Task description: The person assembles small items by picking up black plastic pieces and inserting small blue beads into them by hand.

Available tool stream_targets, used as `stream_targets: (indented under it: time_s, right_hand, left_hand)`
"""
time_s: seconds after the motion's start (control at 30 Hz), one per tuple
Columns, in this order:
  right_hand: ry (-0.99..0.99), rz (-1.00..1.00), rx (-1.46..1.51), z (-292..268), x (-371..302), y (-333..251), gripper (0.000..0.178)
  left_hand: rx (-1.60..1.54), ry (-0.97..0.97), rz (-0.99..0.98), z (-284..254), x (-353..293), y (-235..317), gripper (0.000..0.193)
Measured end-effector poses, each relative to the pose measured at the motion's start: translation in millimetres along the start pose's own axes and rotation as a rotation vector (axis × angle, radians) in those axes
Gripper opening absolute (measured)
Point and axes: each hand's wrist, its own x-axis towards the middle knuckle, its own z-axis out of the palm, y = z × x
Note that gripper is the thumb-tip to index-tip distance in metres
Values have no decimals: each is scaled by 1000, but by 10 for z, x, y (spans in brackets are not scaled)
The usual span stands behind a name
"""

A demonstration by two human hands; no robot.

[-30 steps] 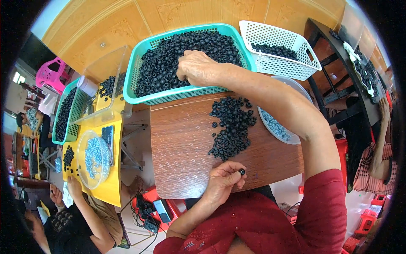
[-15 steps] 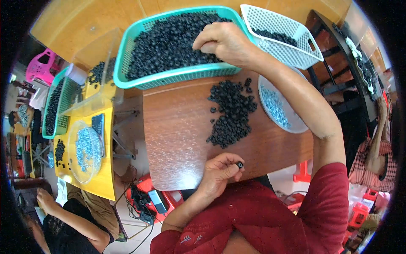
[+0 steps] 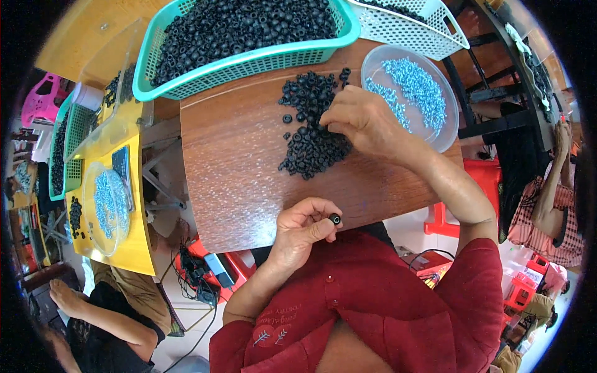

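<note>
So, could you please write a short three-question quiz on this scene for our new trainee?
1. Which hand pinches a single black piece between thumb and fingers?

2. True or false: the white basket stands to the right of the green basket with the black pieces.

3. Where is the right hand?
a) in the white basket
b) at the black pile on the table
c) on the red shirt

Key:
1. The left hand.
2. True.
3. b
</note>
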Motion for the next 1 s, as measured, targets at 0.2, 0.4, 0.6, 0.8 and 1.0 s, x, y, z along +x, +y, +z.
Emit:
stream_targets:
  time_s: [0.2,0.4,0.6,0.8,1.0]
  right_hand:
    - [67,112,-50,49,-497,-115,16]
    - [167,-49,-129,338,-74,-299,10]
    - [-115,-332,-417,714,278,-199,5]
    - [-164,-349,-501,716,417,-266,6]
    - [61,-104,-51,338,160,-371,8]
  left_hand:
    - [27,55,62,-27,-65,46,25]
    - [14,119,103,-28,-98,73,25]
    - [-79,129,146,-12,-120,100,26]
    - [-148,168,176,-68,-83,194,25]
    - [-174,183,208,-48,-18,203,22]
